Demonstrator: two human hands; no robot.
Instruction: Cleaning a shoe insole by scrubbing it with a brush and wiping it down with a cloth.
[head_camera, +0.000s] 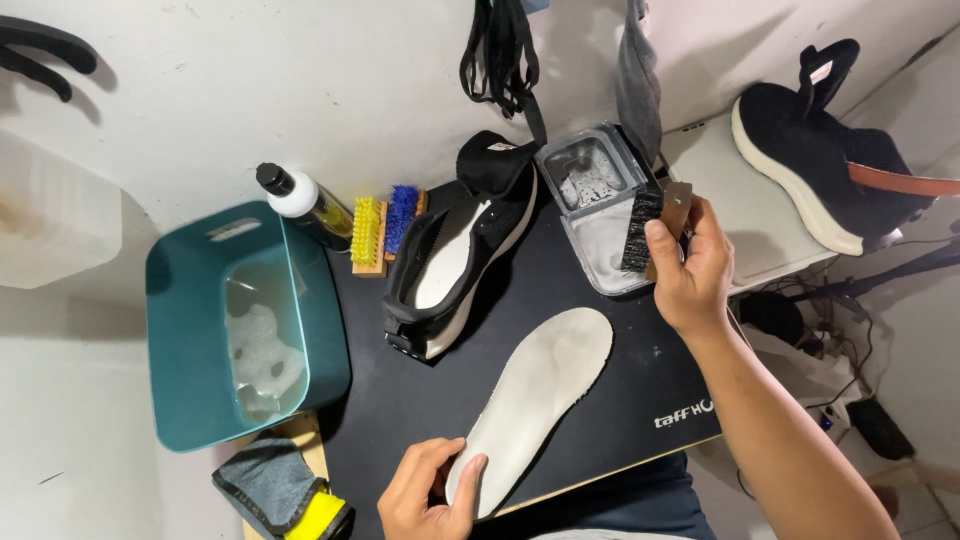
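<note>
My right hand (688, 272) grips a wooden brush with black bristles (652, 228) and holds it over a clear square container of soapy water (598, 205). A white insole (540, 392) lies on the black mat (600, 400), and my left hand (428, 490) presses on its near end. A black and white shoe (462, 250) lies on its side on the mat, just left of the container.
A teal tub of foamy water (240, 330) stands at the left. Behind the shoe are a bottle with a black cap (300, 200), a yellow brush (366, 232) and a blue brush (402, 215). Another black shoe (815, 150) rests at the right. A grey and yellow cloth (285, 490) lies near the front edge.
</note>
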